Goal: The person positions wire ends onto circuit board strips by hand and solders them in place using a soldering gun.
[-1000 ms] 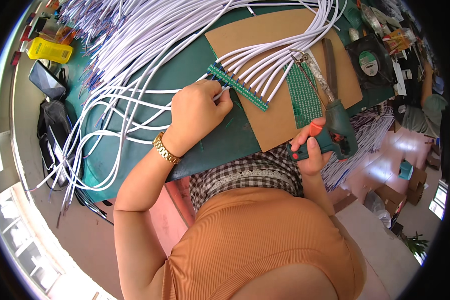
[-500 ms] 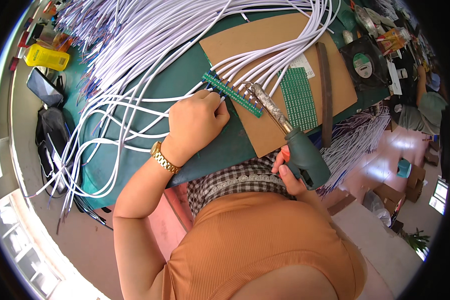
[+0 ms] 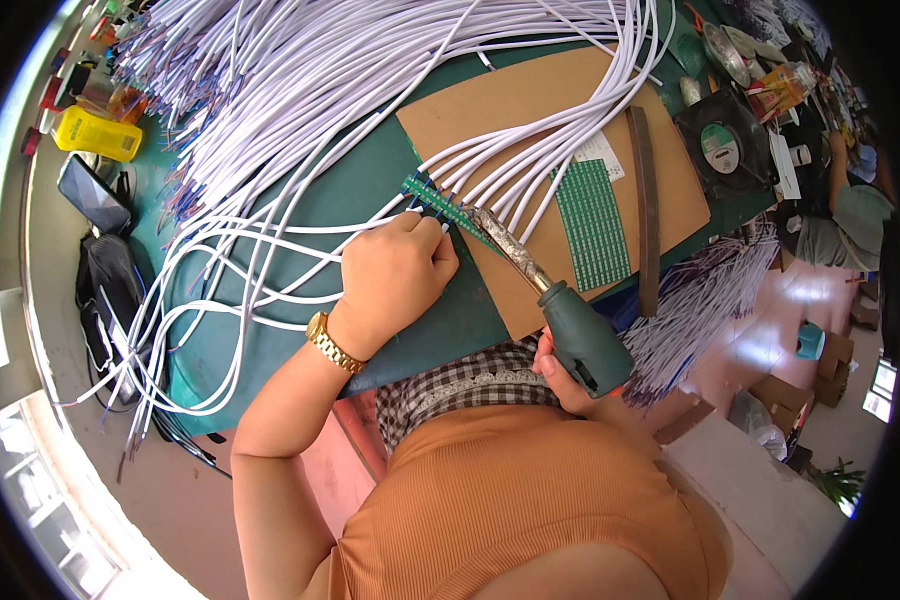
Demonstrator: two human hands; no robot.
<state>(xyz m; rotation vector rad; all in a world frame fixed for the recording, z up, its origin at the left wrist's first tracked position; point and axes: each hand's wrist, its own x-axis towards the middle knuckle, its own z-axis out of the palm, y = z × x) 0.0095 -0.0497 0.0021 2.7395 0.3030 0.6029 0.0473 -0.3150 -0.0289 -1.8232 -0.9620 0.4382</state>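
Observation:
My left hand (image 3: 395,268), wearing a gold watch (image 3: 334,343), is closed at the near left end of a narrow green circuit board strip (image 3: 426,192). White cables (image 3: 315,228) run into it from the left; the fingertips are hidden, but it seems to pinch a cable at the strip. My right hand (image 3: 562,382) is wrapped around the dark green handle of a soldering iron (image 3: 588,340). Its stained metal barrel reaches up and left to the strip, covering part of it. Several white cables (image 3: 530,150) fan in to the strip's far side.
The strip lies over a brown cardboard sheet (image 3: 670,190) on the green table. On the cardboard are a green board panel (image 3: 592,225) and a dark bar (image 3: 645,210). A big cable bundle (image 3: 290,90) fills the back left. A black fan (image 3: 722,145) stands right; a phone (image 3: 94,192) lies left.
The soldering iron and my right hand have shifted left and toward me, its tip end now nearer my left hand. My left hand stays at almost the same place by the strip.

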